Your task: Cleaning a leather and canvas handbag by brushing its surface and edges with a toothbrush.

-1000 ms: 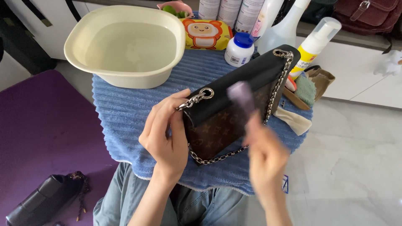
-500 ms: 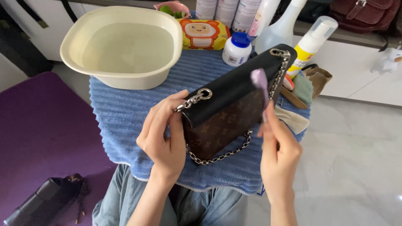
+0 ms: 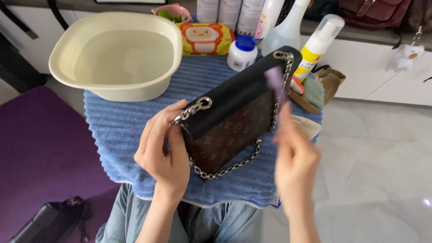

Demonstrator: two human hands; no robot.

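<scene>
Nearest the camera, the person's knees in blue jeans (image 3: pixel 211 222) are showing under the edge of a blue ribbed towel (image 3: pixel 121 130) that is covering a small table. Low on the left, a dark bag (image 3: pixel 49 220) is lying on a purple mat (image 3: pixel 40 148). Just above the knees, the left hand (image 3: pixel 164 146) is gripping the near left end of a small handbag (image 3: pixel 234 121), fingers wrapped around its corner beside the silver ring of the chain strap (image 3: pixel 225 168), which is hanging in a loop below the bag. The handbag, with a black flap over a brown patterned body, is being held tilted above the middle of the towel. The right hand (image 3: pixel 294 155) is closing its fingers on the handle of a small lilac brush (image 3: pixel 274 78), blurred by motion, whose head is lying against the bag's far right end near the chain. Just past the bag on the right, a brown brush and green cloth (image 3: pixel 315 92) are resting at the towel's edge. Farther back on the left, a cream basin (image 3: pixel 112 87) is holding water. Behind the bag, a white jar with a blue lid (image 3: pixel 242 53), a yellow wipes pack (image 3: pixel 204 38), a yellow foam pump bottle (image 3: pixel 317 47) and several tall bottles (image 3: pixel 234 13) are standing along the far edge.
</scene>
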